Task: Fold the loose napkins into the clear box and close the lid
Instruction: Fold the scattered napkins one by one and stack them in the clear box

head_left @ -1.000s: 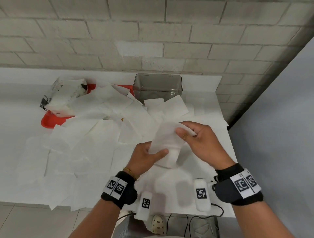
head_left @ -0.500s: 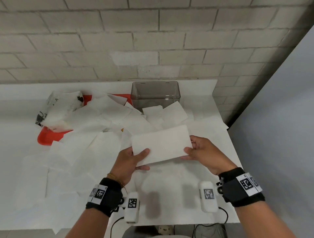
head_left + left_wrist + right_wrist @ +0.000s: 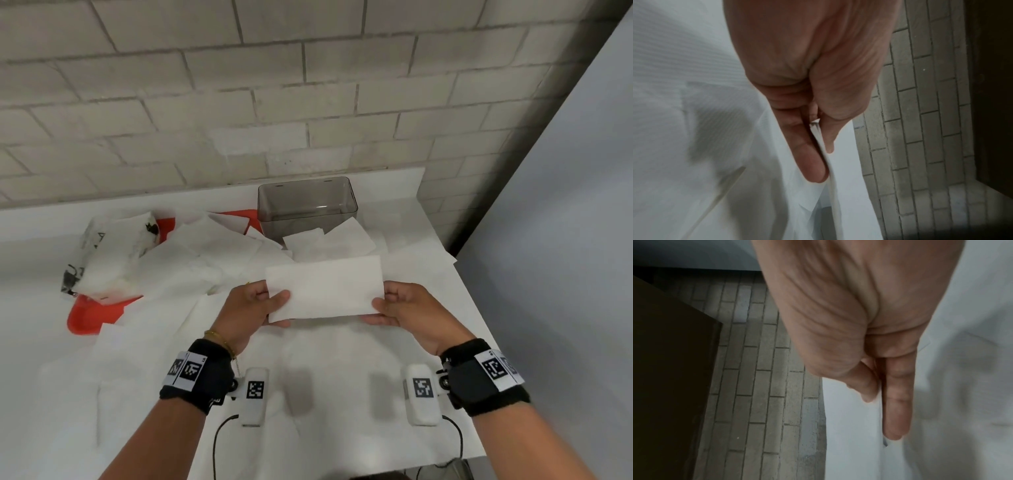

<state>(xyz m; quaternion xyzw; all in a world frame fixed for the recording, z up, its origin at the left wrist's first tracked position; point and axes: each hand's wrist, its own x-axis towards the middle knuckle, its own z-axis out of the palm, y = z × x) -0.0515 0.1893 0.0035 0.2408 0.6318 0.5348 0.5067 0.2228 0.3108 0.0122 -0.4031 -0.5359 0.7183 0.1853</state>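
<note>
A: State the grip and where the napkin (image 3: 325, 289) is

B: Left hand (image 3: 245, 310) pinches its 9 o'clock end, thumb on top, fingers beneath; right hand (image 3: 409, 313) pinches the 3 o'clock end likewise. The napkin hangs flat between them, above the table (image 3: 442, 301)

A: Handling properties?

B: Judged light, soft and limp; it likely sags or tears under pull. Hold at the short ends, as now

A: Clearance?

B: The box (image 3: 306, 207) stands open at 12 o'clock, near the wall (image 3: 308, 102). Loose napkins (image 3: 191, 260) lie between hands and box; carry the napkin over them. The table edge runs close at 3 o'clock; the red tray (image 3: 89, 313) sits at 9 o'clock, well apart
</note>
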